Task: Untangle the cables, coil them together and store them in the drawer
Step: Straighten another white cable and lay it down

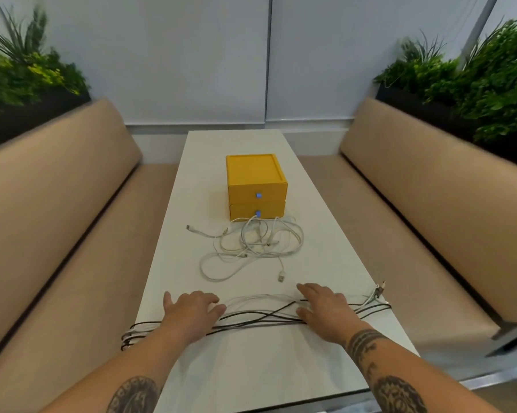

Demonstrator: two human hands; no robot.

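White table (pixel 251 368) between tan benches (pixel 57 210) — planters (pixel 27 73) behind, pale wall panels (pixel 191 55).

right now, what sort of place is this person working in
Probably a booth-style seating nook in an office lounge or cafe. A left bench and a right bench, both tan and padded, flank a narrow white table, and planters of greenery sit behind the backrests.

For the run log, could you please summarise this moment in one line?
left hand, right hand: flat on stretched cables | white tangle: untouched | drawers: closed
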